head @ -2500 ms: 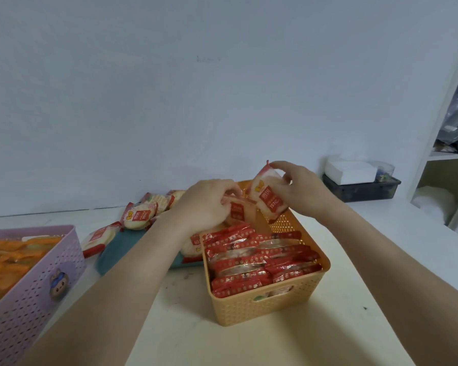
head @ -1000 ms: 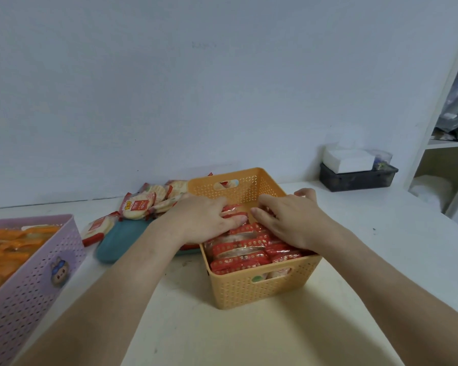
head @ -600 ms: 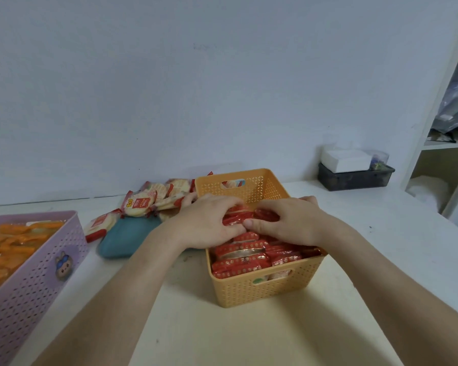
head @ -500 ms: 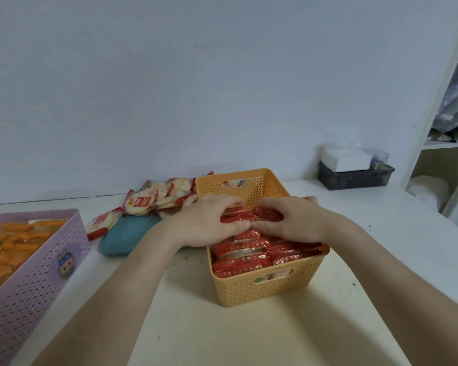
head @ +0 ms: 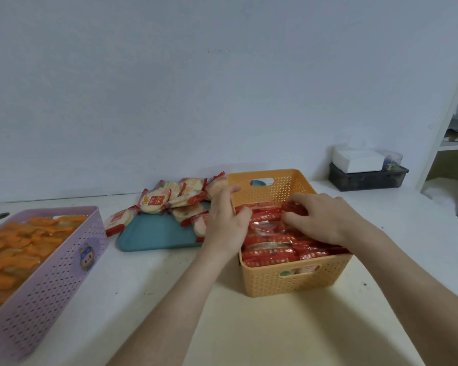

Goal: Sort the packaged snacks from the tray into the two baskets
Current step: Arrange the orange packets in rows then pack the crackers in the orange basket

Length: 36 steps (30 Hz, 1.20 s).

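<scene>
The right hand [head: 320, 220] lies palm-down inside the orange basket [head: 294, 280], fingertips curled and pressing a red snack pack [head: 295, 208] near the back of the stacked row; whether the pack is pinched or only pushed cannot be told. The left hand [head: 226, 223] straddles the basket's left rim, fingers loosely spread; the thumb side touches the red packs, the index tip reaches toward the loose packs behind. It grips nothing visible.

The stacked red packs [head: 273, 256] fill the basket to its rim, leaving a gap only along the rear wall. The teal tray [head: 154, 233] sits just left of the basket, its right edge hidden by the left hand; its front half is bare, and the remaining red-and-white snack packs [head: 169, 200] are heaped at its back, some overhanging the edge. The purple basket [head: 50, 270] of orange packs [head: 13, 249] stands well to the left, cut off by the frame. Open tabletop [head: 288, 334] lies in front, crossed by both forearms. A dark bin [head: 368, 178] holding a white box [head: 357, 159] stands at the far right.
</scene>
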Each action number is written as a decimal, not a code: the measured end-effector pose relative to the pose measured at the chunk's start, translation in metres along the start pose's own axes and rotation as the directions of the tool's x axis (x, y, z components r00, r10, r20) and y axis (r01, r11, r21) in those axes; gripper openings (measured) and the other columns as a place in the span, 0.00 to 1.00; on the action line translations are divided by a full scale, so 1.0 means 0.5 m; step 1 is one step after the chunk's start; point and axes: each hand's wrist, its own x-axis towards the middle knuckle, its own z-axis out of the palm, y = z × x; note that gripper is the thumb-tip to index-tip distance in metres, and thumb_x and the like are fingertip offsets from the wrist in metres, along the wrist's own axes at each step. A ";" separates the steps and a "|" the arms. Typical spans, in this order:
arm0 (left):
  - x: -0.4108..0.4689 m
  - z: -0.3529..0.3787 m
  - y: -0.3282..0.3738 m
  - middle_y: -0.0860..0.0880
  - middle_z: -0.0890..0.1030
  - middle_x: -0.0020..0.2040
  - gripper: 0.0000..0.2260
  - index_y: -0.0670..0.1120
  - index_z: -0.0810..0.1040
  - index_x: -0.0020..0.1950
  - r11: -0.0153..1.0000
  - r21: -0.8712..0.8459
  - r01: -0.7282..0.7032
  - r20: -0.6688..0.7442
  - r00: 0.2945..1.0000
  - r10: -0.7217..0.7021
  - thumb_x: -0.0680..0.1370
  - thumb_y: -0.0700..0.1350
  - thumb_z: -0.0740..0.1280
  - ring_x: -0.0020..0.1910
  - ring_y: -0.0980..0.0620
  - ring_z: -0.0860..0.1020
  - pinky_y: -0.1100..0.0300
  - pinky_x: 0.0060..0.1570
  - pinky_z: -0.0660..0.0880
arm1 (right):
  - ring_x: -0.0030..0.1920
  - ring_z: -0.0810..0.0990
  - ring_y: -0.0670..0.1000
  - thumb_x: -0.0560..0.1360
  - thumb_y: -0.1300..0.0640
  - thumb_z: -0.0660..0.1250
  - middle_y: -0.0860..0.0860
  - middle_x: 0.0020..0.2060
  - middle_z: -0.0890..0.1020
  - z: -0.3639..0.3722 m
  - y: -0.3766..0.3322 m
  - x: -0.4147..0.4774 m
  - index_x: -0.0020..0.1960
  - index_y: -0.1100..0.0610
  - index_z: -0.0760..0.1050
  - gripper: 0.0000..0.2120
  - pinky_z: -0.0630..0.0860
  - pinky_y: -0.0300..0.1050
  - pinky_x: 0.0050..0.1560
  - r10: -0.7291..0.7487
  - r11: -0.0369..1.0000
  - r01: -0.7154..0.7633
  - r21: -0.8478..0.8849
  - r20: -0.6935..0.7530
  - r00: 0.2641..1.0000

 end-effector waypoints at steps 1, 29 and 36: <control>0.005 0.007 0.004 0.55 0.68 0.67 0.18 0.52 0.68 0.67 1.000 0.004 -0.004 0.002 1.000 0.004 0.77 0.45 0.63 0.66 0.55 0.68 0.62 0.58 0.65 | 0.56 0.78 0.51 0.76 0.37 0.55 0.47 0.56 0.81 -0.003 0.007 0.000 0.60 0.45 0.73 0.19 0.67 0.54 0.61 0.016 1.000 -0.016 0.023 -0.019 1.000; 0.149 -0.158 -0.243 0.42 0.67 0.68 0.33 0.50 0.64 0.71 0.648 0.738 0.189 -0.078 0.978 -0.196 0.70 0.62 0.67 0.67 0.40 0.65 0.43 0.60 0.67 | 0.60 0.70 0.62 0.71 0.42 0.59 0.56 0.58 0.73 0.262 -0.297 0.174 0.61 0.55 0.70 0.25 0.69 0.57 0.55 0.089 0.996 -0.090 0.025 0.038 0.995; 0.172 -0.213 -0.209 0.45 0.78 0.62 0.33 0.45 0.70 0.68 0.831 0.441 0.339 -0.126 0.940 -0.317 0.71 0.65 0.63 0.60 0.41 0.76 0.56 0.52 0.72 | 0.54 0.77 0.60 0.82 0.53 0.51 0.56 0.53 0.79 0.235 -0.305 0.157 0.61 0.58 0.67 0.13 0.70 0.51 0.46 0.004 0.968 0.050 0.247 -0.213 0.977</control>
